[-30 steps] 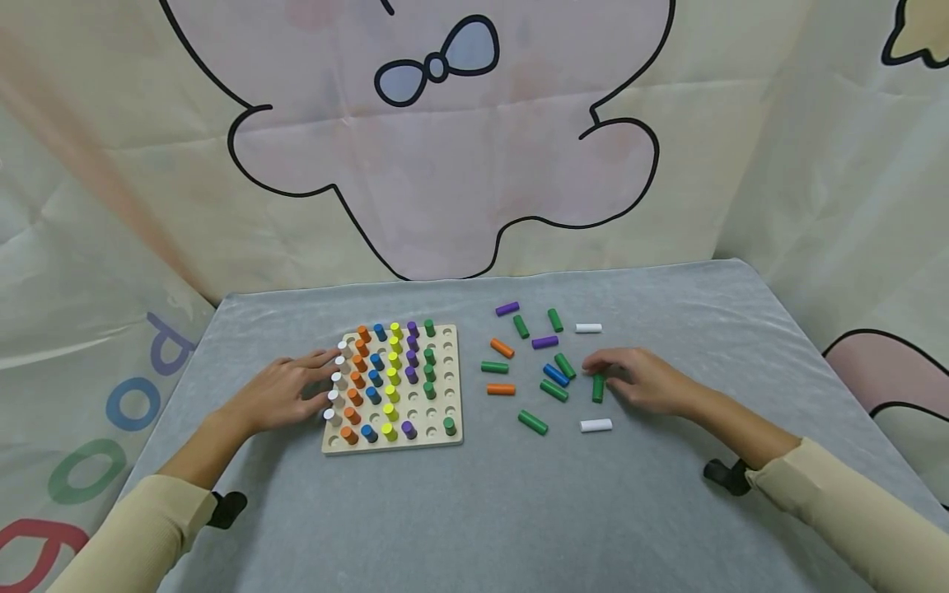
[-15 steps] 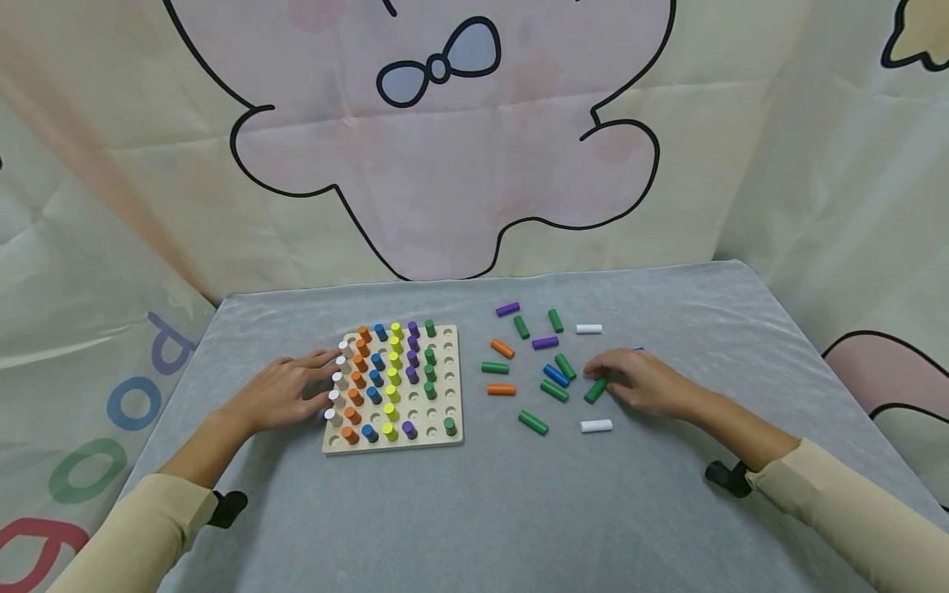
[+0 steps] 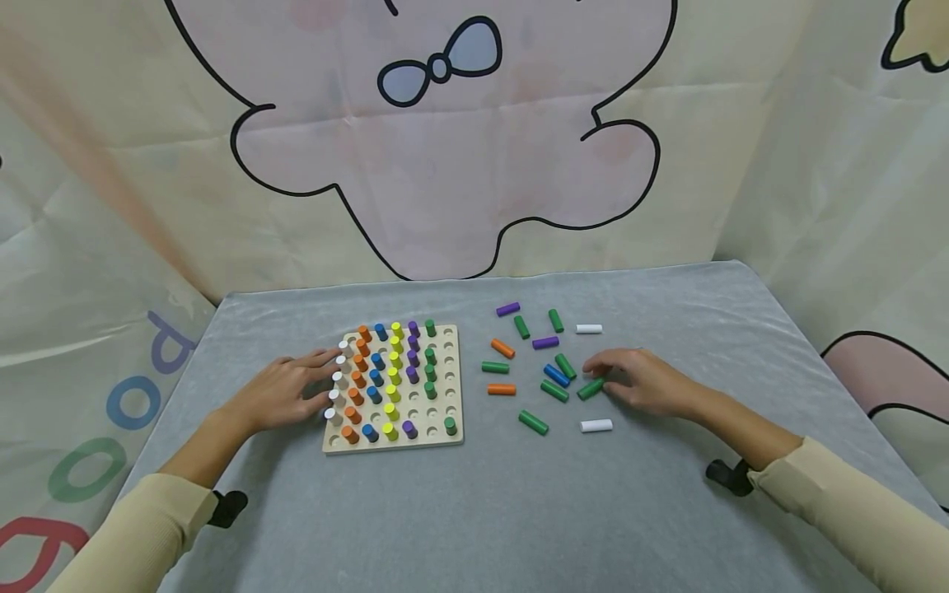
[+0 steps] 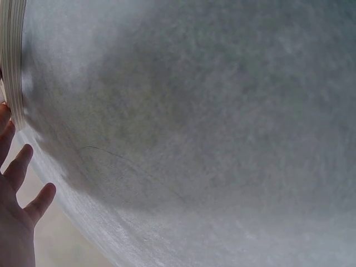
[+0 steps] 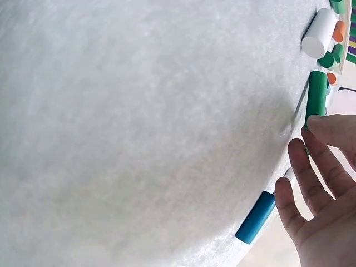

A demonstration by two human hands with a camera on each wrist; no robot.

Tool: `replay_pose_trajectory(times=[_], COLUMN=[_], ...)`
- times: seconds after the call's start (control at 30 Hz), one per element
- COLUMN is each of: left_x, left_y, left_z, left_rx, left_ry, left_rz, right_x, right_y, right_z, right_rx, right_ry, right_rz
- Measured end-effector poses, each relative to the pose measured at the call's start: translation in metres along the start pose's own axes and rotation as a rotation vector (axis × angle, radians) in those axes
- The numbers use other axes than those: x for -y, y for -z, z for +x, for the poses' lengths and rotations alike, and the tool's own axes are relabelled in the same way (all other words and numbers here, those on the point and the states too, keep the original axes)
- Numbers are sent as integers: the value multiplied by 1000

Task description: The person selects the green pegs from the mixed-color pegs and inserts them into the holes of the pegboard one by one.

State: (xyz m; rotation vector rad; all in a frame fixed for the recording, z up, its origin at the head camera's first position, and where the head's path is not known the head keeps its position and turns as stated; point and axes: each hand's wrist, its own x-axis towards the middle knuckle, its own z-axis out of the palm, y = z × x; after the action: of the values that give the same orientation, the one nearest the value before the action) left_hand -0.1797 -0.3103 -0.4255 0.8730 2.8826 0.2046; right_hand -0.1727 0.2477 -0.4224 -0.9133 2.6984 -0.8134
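Note:
A pale wooden pegboard [image 3: 458,387] stands left of centre, with rows of white, orange, blue, yellow, purple and green pegs in its holes. My left hand [image 3: 285,393] lies against its left edge, fingers loosely extended; in the left wrist view some fingertips touch the board's side [image 4: 12,61]. Right of the board, my right hand [image 3: 643,383] pinches one end of a green peg [image 3: 591,389] between thumb and fingers. The right wrist view shows the thumb on that green peg [image 5: 317,92], the other fingers spread apart.
Loose pegs lie scattered between the board and my right hand, among them an orange peg [image 3: 502,389], a blue peg [image 3: 557,375] and a white peg [image 3: 596,426]. Another blue peg [image 5: 256,217] lies near my right fingers. Grey cloth [image 3: 474,511] covers the table.
The green peg at my right hand has turned from pointing toward me to lying slanted, its free end swinging left. My left hand and the board stay put.

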Motion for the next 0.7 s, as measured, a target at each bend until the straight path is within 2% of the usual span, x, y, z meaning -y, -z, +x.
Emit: replay_pose_trajectory(times=[0.3, 0.53, 0.7], left_x=[0, -1, -3], left_y=[0, 1, 2], left_z=[0, -1, -1], left_rx=[2, -12, -16], left_ry=[6, -5, -4], left_rz=[-5, -6, -9], right_x=[10, 19, 25], right_y=[2, -2, -6], right_z=[4, 11, 13], right_rx=[-21, -71, -83], right_ry=[35, 125, 127], right_rz=[15, 33, 44])
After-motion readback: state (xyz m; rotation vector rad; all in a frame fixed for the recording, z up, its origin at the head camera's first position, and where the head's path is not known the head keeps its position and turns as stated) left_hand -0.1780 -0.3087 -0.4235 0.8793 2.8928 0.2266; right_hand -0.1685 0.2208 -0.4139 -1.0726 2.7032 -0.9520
